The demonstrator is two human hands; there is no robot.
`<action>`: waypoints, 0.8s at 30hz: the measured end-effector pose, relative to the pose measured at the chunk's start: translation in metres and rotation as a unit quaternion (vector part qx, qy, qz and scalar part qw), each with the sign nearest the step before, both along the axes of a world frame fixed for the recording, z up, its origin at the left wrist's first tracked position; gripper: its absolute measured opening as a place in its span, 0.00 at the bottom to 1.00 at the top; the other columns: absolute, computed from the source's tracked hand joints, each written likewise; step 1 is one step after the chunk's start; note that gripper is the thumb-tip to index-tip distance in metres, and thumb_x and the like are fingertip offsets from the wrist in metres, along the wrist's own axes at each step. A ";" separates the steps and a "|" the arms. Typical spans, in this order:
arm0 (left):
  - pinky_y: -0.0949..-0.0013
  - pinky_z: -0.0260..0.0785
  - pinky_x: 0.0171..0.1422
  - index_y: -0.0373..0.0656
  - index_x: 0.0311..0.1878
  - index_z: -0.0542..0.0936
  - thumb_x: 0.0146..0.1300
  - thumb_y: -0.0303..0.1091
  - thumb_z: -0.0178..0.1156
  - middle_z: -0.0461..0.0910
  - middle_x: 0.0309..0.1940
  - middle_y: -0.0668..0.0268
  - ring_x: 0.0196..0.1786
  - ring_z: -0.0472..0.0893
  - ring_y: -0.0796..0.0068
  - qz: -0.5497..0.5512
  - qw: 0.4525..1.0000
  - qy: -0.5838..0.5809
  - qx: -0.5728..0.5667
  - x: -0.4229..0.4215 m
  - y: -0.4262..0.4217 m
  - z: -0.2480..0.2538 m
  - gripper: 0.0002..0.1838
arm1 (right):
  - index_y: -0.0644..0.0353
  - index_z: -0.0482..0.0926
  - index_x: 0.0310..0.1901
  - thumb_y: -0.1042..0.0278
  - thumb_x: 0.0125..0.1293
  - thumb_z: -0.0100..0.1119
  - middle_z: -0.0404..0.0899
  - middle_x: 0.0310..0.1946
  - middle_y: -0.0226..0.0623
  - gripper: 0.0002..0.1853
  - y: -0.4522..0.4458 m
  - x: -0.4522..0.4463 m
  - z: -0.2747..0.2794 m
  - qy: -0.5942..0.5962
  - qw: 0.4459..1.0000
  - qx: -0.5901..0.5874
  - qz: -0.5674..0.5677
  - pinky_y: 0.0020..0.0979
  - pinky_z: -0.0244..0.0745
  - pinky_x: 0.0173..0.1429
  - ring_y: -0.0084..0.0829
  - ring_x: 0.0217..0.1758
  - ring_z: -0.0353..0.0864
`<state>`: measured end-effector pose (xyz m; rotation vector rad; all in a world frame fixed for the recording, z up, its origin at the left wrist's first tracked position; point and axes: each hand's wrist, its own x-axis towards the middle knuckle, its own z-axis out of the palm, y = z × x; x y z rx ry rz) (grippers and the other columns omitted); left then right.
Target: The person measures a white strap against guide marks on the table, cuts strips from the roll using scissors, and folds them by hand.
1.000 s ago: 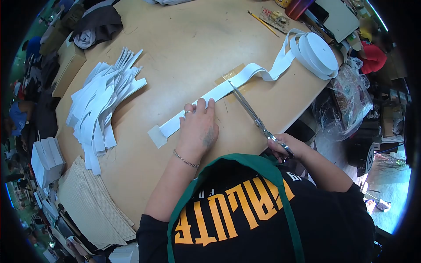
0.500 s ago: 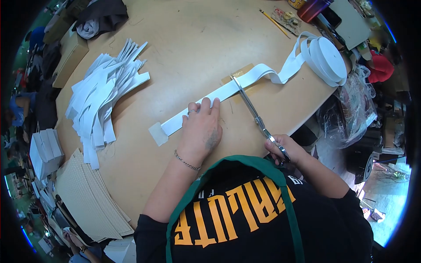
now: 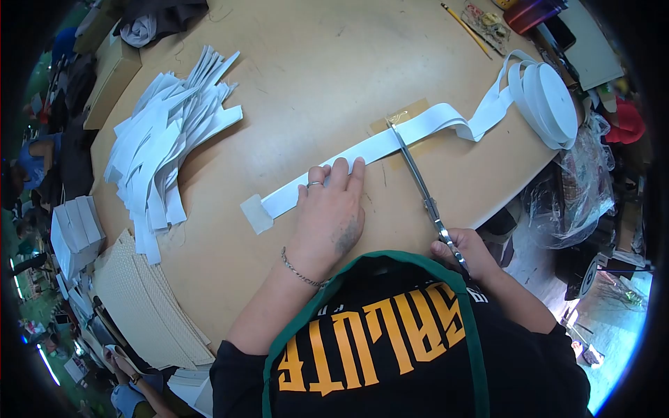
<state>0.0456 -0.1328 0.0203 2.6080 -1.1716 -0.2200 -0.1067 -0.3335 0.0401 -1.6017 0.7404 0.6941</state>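
Note:
A flat white elastic band [image 3: 359, 152] runs diagonally over the tabletop, its near-left end at a pale piece of tape [image 3: 256, 214]. My left hand [image 3: 330, 205] lies with fingers flat on the band, pressing it down. In my right hand [image 3: 471, 252] is a pair of metal scissors [image 3: 422, 184]. The blades cross the band over a patch of brown tape [image 3: 418, 111]; how far apart they are is hard to make out. Beyond the scissors the band rises in a loop and leads to a white roll [image 3: 557, 104].
On the left lies a heap of cut white strips [image 3: 157, 136]. Beige textured sheets [image 3: 143, 303] and a white stack [image 3: 75, 226] are at the left edge. A pencil [image 3: 463, 26] and a dark metallic cup [image 3: 531, 14] stand far right. Clear plastic [image 3: 575, 191] hangs beside the table.
The whole view has shifted slightly, so the table items sit further right. My left hand stays on the band, and the scissors remain across it, with their handles looking closer together.

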 end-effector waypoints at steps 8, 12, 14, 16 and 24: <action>0.63 0.66 0.51 0.38 0.59 0.69 0.45 0.27 0.60 0.68 0.49 0.56 0.46 0.67 0.55 0.006 1.000 0.015 0.011 0.001 -0.003 0.006 0.32 | 0.64 0.78 0.30 0.54 0.62 0.61 0.73 0.18 0.26 0.18 -0.004 0.003 -0.003 0.014 1.000 0.009 0.013 0.21 0.66 0.28 0.15 0.22 0.69; 0.43 0.70 0.52 0.39 0.61 0.67 0.51 0.28 0.55 0.66 0.50 0.59 0.52 0.67 0.56 0.018 0.998 0.048 0.024 0.002 -0.003 0.007 0.30 | 0.63 0.77 0.34 0.46 0.63 0.57 0.73 0.21 0.27 0.23 -0.017 0.004 0.004 -0.063 0.995 0.058 0.059 0.21 0.66 0.30 0.17 0.23 0.69; 0.43 0.71 0.52 0.40 0.61 0.67 0.50 0.28 0.56 0.66 0.51 0.59 0.51 0.67 0.56 0.018 0.999 0.045 0.022 0.001 -0.004 0.007 0.30 | 0.62 0.74 0.36 0.37 0.62 0.52 0.72 0.22 0.28 0.28 -0.028 0.002 0.003 -0.068 0.989 0.082 0.104 0.22 0.67 0.28 0.21 0.22 0.70; 0.45 0.71 0.51 0.40 0.61 0.68 0.50 0.28 0.56 0.66 0.51 0.59 0.51 0.67 0.57 0.028 0.998 0.050 0.028 0.000 -0.005 0.007 0.30 | 0.62 0.74 0.35 0.38 0.62 0.52 0.71 0.21 0.29 0.28 -0.028 0.004 0.003 -0.049 0.990 0.099 0.089 0.23 0.68 0.27 0.21 0.21 0.71; 0.51 0.70 0.51 0.40 0.60 0.69 0.50 0.28 0.56 0.67 0.49 0.60 0.50 0.67 0.58 0.033 0.998 0.033 0.034 -0.002 -0.005 0.005 0.30 | 0.63 0.76 0.32 0.39 0.61 0.55 0.70 0.17 0.30 0.28 -0.024 0.005 0.002 0.007 0.996 0.062 0.064 0.23 0.68 0.22 0.21 0.17 0.71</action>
